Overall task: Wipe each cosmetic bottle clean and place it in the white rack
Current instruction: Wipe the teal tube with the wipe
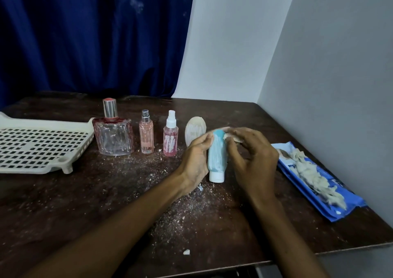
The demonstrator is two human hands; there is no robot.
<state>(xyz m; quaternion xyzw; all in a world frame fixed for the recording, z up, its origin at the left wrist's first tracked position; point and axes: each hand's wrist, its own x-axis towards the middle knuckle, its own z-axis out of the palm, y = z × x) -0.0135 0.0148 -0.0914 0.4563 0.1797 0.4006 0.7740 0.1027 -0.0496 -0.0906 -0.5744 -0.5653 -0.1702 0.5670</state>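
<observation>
My left hand [196, 156] grips a light blue tube bottle [217, 154] that stands on its white cap, smeared with white streaks. My right hand [251, 156] pinches a small wipe [230, 136] against the top of that bottle. Left of it stand a smeared oval white container [194, 129], a pink spray bottle with a white pump [170, 136], a slim pink mist bottle [146, 134] and a large glass perfume bottle [112, 130]. The white perforated rack [42, 143] lies at the table's left side with nothing in it.
The dark wooden table [106, 203] is strewn with white crumbs and powder. A blue wipe packet [319, 184] with crumpled dirty wipes on top lies by the right edge. Blue curtain and white walls stand behind.
</observation>
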